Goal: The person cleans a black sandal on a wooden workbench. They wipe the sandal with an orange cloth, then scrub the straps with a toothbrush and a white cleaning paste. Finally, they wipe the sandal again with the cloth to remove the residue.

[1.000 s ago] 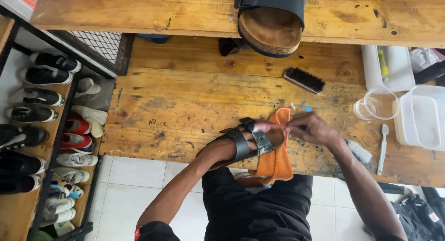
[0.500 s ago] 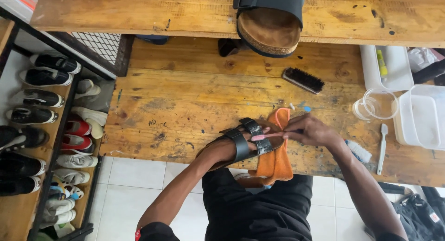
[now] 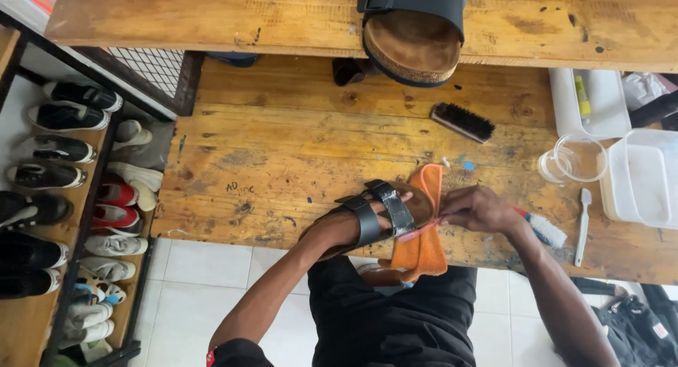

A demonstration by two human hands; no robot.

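At workbench near edge: left hand [image 3: 385, 213] slid inside black sandal [image 3: 378, 215], bracing it; right hand [image 3: 479, 209] pinched on pink brush [image 3: 417, 230], orange cloth [image 3: 424, 240] beneath; short, light strokes suit

Sandal [image 3: 381, 212] on left hand [image 3: 353, 229], cloth [image 3: 424, 247] under, brush [image 3: 462, 122] behind.

Bare table [image 3: 282, 155] left of sandal [image 3: 378, 215]; black brush [image 3: 462, 121] behind, cup [image 3: 575, 159] and toothbrush [image 3: 580, 226] crowd right

Count: 2 black sandals [image 3: 378, 215], 1 orange cloth [image 3: 422, 250], 1 black brush [image 3: 462, 122], 1 toothbrush [image 3: 582, 226], 2 white trays [image 3: 600, 106], 1 clear cup [image 3: 575, 159].
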